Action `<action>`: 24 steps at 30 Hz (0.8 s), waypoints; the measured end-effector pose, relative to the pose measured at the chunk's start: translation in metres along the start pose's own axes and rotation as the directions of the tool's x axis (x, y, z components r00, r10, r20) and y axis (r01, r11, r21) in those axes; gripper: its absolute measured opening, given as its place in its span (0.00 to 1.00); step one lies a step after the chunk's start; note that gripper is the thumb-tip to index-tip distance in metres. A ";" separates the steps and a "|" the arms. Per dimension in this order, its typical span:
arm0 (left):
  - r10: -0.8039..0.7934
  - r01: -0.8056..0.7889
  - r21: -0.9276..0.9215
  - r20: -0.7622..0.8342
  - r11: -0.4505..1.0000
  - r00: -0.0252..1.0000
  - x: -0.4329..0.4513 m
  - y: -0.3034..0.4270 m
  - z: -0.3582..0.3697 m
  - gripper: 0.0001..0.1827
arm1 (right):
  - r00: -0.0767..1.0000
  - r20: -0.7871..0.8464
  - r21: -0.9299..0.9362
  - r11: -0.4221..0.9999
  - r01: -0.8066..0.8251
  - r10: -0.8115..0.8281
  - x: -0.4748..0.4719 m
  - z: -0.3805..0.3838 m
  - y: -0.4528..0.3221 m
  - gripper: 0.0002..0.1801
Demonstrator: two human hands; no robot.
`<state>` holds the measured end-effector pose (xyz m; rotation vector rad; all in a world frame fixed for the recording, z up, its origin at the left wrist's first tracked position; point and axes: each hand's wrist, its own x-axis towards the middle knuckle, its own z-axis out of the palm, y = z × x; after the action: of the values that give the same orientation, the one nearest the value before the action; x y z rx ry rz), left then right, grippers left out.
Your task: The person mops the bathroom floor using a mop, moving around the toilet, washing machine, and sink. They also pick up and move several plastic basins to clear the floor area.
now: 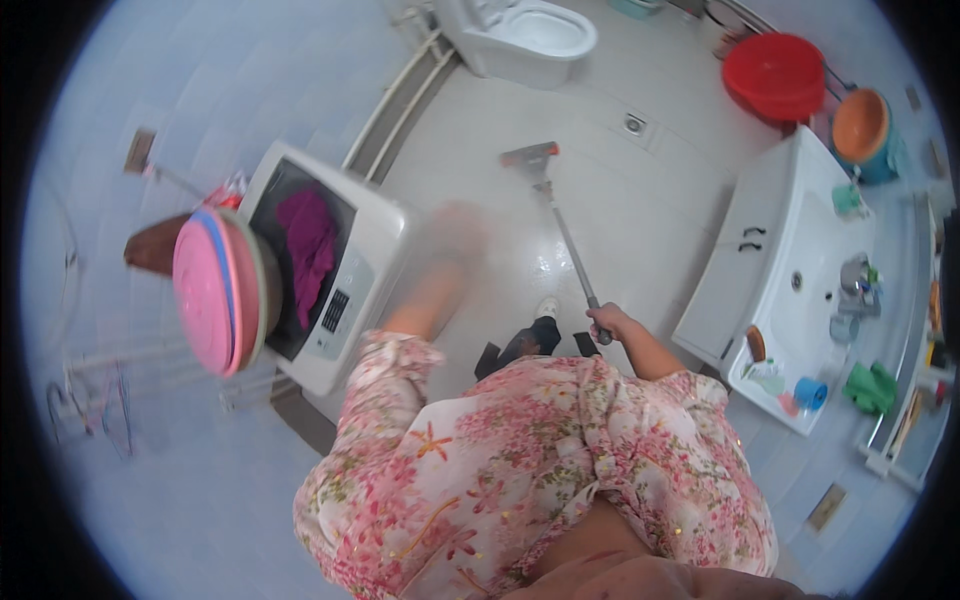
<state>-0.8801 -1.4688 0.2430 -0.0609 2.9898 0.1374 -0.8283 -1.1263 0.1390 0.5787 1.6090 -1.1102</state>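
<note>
My right hand [613,322] grips the grey upper end of a long mop handle [574,251]. The flat mop head [531,155], grey with orange ends, rests on the pale tiled floor ahead of me. My left hand [459,229] is stretched forward beside the white top-loading washing machine [382,225]. Motion blurs that hand, so its fingers cannot be made out. Across the machine's dark lid lies a crumpled purple cloth [309,240]. Wet-looking glare shows on the floor between the mop handle and my left hand.
Stacked plastic basins [206,292] lean over the washing machine's far side. Ahead stand a toilet [536,37] and low wall pipes [397,97], with a floor drain [634,124] nearby. At right are a red basin [776,75], an orange bucket [861,124] and a vanity sink [814,240].
</note>
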 end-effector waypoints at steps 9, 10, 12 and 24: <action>-0.166 0.173 0.322 -0.049 0.931 0.985 -0.011 -0.107 -0.045 0.35 | 0.884 -0.430 -0.517 0.853 -0.075 -0.182 -0.022 -0.040 0.062 0.26; -0.148 0.159 0.321 -0.061 0.934 0.987 -0.012 -0.108 -0.044 0.34 | 0.870 -0.447 -0.538 0.839 -0.077 -0.207 -0.030 -0.043 0.080 0.26; -0.151 0.161 0.309 -0.054 0.938 0.987 -0.011 -0.109 -0.044 0.33 | 0.873 -0.457 -0.538 0.834 -0.121 -0.168 -0.046 -0.048 0.123 0.27; 0.031 -0.058 0.380 0.076 0.923 0.997 0.008 -0.106 -0.061 0.26 | 0.881 -0.473 -0.164 0.980 -0.109 0.018 -0.146 0.024 0.333 0.29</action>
<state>-0.8917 -1.5802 0.2924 0.0553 2.8900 -0.4320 -0.4981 -0.9730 0.1507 0.8137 2.0702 -0.7891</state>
